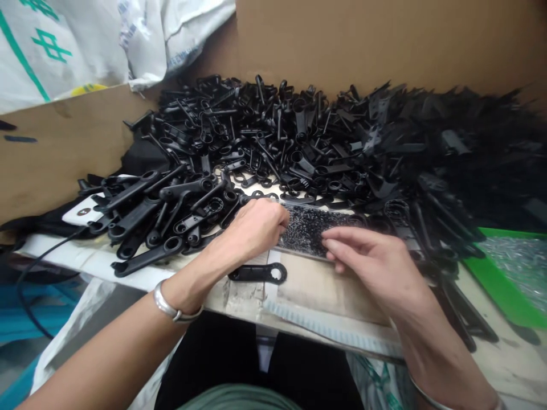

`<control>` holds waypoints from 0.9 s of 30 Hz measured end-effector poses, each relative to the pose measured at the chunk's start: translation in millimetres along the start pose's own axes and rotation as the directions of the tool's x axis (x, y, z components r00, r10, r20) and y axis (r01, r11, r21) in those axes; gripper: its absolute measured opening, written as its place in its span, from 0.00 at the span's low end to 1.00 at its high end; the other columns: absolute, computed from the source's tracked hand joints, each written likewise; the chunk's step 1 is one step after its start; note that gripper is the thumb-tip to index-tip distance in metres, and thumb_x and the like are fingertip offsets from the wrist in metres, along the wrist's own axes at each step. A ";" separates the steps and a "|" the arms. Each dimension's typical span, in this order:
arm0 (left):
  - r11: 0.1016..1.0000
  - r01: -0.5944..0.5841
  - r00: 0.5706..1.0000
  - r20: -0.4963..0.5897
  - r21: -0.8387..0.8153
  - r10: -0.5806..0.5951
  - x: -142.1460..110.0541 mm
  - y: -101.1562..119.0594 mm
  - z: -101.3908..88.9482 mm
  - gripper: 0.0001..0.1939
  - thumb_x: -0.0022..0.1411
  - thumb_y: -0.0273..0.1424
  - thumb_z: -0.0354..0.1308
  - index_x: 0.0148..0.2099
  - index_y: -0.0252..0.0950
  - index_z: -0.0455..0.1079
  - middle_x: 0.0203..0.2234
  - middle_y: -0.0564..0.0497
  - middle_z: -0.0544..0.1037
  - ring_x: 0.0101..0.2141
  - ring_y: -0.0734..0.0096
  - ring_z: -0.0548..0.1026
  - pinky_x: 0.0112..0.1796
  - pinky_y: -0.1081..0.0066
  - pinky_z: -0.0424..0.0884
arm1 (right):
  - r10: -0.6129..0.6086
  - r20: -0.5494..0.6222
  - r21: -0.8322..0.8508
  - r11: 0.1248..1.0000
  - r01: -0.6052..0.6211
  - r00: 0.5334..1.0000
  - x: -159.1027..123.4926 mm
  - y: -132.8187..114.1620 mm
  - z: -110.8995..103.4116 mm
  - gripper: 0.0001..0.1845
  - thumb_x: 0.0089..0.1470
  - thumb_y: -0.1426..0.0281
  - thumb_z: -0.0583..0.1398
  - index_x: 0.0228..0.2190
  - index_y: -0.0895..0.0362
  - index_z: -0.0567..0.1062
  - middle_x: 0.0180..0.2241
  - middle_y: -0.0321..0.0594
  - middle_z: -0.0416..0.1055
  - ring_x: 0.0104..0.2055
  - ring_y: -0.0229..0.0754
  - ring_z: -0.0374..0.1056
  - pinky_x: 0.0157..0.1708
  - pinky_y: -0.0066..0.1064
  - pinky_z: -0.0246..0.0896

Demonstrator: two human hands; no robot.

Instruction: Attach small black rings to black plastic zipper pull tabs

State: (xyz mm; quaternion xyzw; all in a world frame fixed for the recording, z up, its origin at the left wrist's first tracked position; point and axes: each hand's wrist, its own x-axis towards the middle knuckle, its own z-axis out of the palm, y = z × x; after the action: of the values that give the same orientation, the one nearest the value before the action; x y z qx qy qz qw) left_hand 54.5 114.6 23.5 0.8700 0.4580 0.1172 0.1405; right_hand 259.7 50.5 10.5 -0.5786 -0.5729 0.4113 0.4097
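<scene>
Tray, one: shallow, mid-bench, loaded with small black bits; plenty remain in it.

Left hand: at the tray's left end, fingers curled in narrow; whether a bit is inside, cannot tell.

Right hand: over the tray's right part, thumb and forefinger drawn near each other; contents of the pinch, if any, not visible.

Loose part, one: black, flat on the bench in front of the tray, ring end to the right, no hand on it. Whether anything has been fitted to it, cannot tell.

Left pile: black parts with ring ends, many, stacked loosely beside the left forearm. Finished or waiting — the view does not settle it.

Back heap: black parts, very many, jumbled beyond the tray and running off to the right, where they blur. By its size, work looks well short of complete.

Green bin, one: far right, holding small shiny pieces — a good stock left.
</scene>
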 end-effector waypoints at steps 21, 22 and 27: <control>0.751 0.109 0.979 -0.060 -0.651 -0.195 -46.6 13.4 -7.4 0.03 0.58 0.29 0.60 0.34 0.37 0.75 0.27 0.57 0.76 0.28 0.77 0.70 0.30 0.75 0.63 | 0.013 0.075 0.460 0.887 -0.046 0.997 -11.9 -11.3 38.9 0.10 0.46 0.69 0.71 0.33 0.57 0.80 0.26 0.37 0.75 0.24 0.32 0.68 0.27 0.18 0.66; 0.745 0.107 0.979 -0.061 -0.658 -0.195 -47.7 14.2 -6.5 0.03 0.58 0.30 0.60 0.34 0.37 0.75 0.27 0.57 0.76 0.28 0.77 0.70 0.30 0.76 0.63 | 0.011 0.078 0.460 0.887 -0.046 0.997 -13.1 -12.1 39.9 0.10 0.47 0.69 0.71 0.34 0.57 0.80 0.26 0.38 0.75 0.24 0.32 0.69 0.27 0.18 0.66; 0.734 0.103 0.979 -0.063 -0.672 -0.195 -51.0 17.3 -4.2 0.04 0.59 0.30 0.59 0.33 0.37 0.75 0.26 0.58 0.76 0.27 0.77 0.70 0.29 0.75 0.63 | -0.027 0.019 0.444 0.896 0.016 0.999 -18.2 -12.9 43.8 0.09 0.48 0.69 0.70 0.33 0.56 0.80 0.26 0.38 0.76 0.25 0.33 0.70 0.28 0.19 0.69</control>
State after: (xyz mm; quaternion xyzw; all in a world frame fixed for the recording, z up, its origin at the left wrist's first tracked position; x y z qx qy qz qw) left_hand 38.1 63.5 29.7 0.7138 0.4624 0.3168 0.4199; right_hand 213.9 32.5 8.5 -0.4586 -0.4755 0.5336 0.5280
